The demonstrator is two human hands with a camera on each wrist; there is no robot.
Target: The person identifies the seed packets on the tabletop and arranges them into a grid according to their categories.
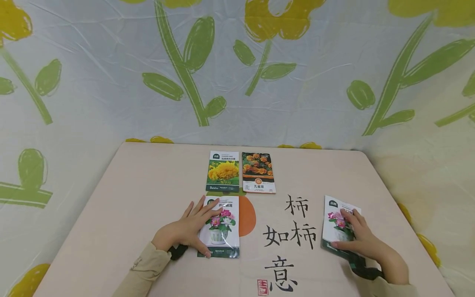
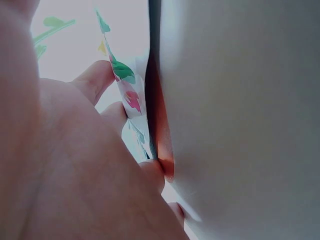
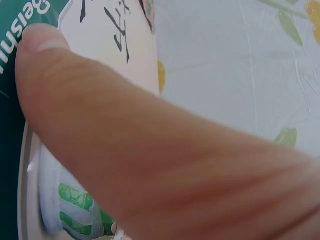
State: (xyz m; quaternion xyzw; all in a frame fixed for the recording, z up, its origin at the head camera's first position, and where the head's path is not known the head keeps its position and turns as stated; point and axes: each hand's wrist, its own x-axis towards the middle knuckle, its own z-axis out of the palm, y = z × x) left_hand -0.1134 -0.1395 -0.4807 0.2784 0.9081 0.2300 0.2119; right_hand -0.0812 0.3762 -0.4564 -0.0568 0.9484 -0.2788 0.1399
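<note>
My left hand (image 1: pixel 189 229) rests with spread fingers on a white seed packet (image 1: pixel 227 222) with pink and white flowers in a pot. In the left wrist view, fingertips touch the face of this packet (image 2: pixel 131 97), whose edge stands slightly off the table. At the right, my right hand (image 1: pixel 365 241) holds a similar flower-pot seed packet (image 1: pixel 330 231), which lies at a slant. The thumb (image 3: pixel 75 80) presses on its green "Beishu" strip in the right wrist view, and part of its printed pot is hidden behind the thumb.
Behind the left hand, a yellow-flower seed packet (image 1: pixel 222 171) and an orange-flower seed packet (image 1: pixel 258 171) lie side by side. Black brush characters (image 1: pixel 289 237) and an orange fruit print (image 1: pixel 246 216) mark the pale table (image 1: pixel 107 214). A flower-patterned curtain (image 1: pixel 297 111) hangs beyond.
</note>
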